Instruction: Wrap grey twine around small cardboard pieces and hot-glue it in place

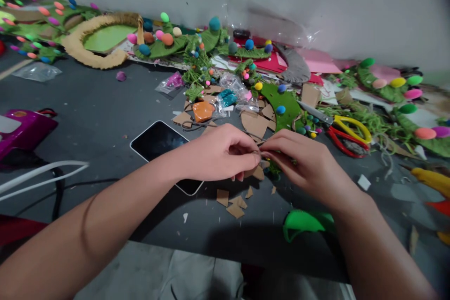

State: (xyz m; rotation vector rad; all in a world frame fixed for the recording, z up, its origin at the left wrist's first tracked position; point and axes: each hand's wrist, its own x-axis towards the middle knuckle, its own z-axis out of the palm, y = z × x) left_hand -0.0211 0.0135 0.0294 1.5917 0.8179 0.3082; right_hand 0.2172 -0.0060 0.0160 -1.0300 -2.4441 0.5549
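My left hand (228,154) is closed in a pinch above the dark table, its fingertips meeting those of my right hand (302,159). Between them is something small and brownish, mostly hidden by the fingers. A thin brown cord (200,124) loops out behind my left hand and runs toward the fingertips; whether it is what they hold, I cannot tell. Under and behind the hands lie cut cardboard pieces (253,124). A green felt-like curved piece (281,103) with small coloured egg shapes lies just beyond my right hand. My left forearm passes over a smartphone (158,140).
Scissors (332,124) with red and yellow handles lie at right, and a green plastic object (307,222) near the front edge. A tan wrapped ring (94,58) and egg-decorated greenery (168,49) line the wall. A purple device (28,131) with cables sits at left.
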